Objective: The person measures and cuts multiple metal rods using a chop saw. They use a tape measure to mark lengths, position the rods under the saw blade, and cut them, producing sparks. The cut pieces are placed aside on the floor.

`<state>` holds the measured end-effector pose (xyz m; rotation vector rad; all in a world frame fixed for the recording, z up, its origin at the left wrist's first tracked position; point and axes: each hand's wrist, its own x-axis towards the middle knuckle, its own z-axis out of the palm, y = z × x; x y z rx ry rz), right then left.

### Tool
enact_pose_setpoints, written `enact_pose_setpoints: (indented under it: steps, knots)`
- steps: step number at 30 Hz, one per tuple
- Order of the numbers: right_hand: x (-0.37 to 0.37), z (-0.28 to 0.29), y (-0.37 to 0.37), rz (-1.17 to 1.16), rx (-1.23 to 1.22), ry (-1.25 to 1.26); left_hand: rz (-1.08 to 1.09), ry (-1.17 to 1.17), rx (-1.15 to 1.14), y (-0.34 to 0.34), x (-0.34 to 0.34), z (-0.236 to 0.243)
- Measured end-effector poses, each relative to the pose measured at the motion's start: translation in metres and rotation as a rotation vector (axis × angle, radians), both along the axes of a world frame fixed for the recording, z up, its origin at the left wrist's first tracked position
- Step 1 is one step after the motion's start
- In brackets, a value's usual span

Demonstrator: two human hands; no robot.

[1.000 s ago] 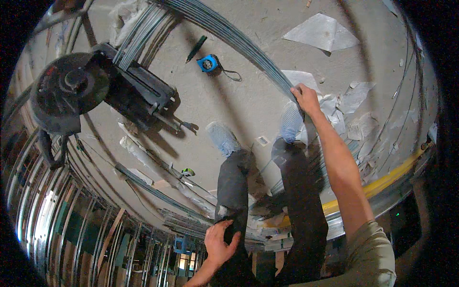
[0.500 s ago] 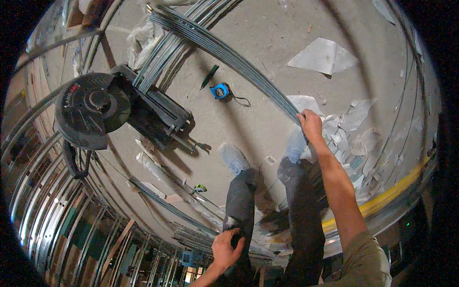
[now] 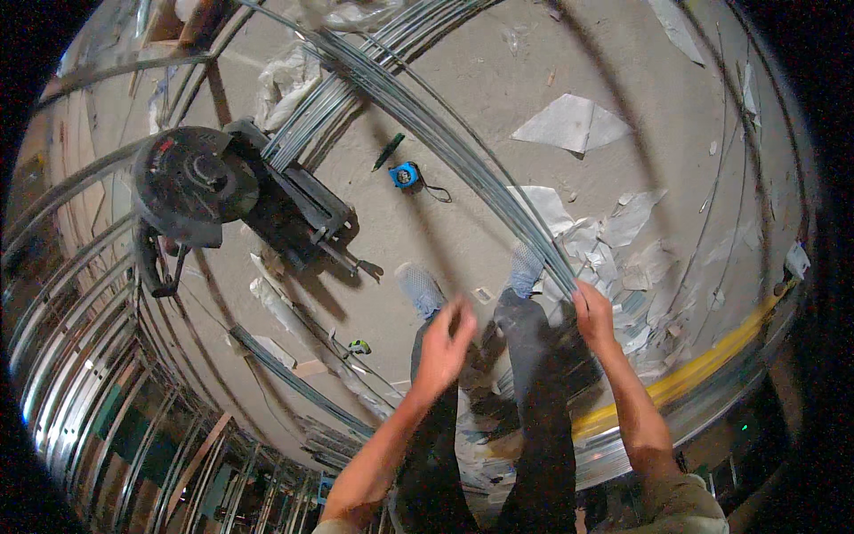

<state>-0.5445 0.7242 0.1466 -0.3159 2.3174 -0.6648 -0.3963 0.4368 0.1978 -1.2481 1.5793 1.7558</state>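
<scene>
A bundle of long, thin grey metal rods (image 3: 427,129) slants from the upper left down to my right hand (image 3: 594,316), which is closed around its near end. One rod bows away from the others along the bundle's right side. My left hand (image 3: 447,343) hovers in front of my left leg, slightly blurred, fingers loosely bent and apart with nothing seen in them. Under the rods' far part lies a second stack of metal lengths (image 3: 311,125), reaching into the base of a black cut-off saw (image 3: 200,182) on the left.
On the floor between saw and rods lie a blue tape measure (image 3: 404,175) and a dark green pen-like object (image 3: 389,151). Torn white paper (image 3: 583,240) litters the right side by my shoes. A small green-and-black object (image 3: 358,347) and metal bars (image 3: 298,378) lie at lower left.
My left hand has risen from beside my knee toward the rods. My right hand has drawn the bundle's end nearer to me, and one rod has separated from the rest.
</scene>
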Motion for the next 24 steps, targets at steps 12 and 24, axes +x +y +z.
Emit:
enact_pose_setpoints:
  steps: [12,24]
  knots:
    - [0.007,0.134,0.008,0.056,-0.003,-0.167,0.848,0.349,0.315,-0.083,-0.13,0.006]
    - [-0.01,0.123,0.024,0.031,-0.016,-0.338,0.912,0.181,0.218,-0.135,-0.051,-0.067]
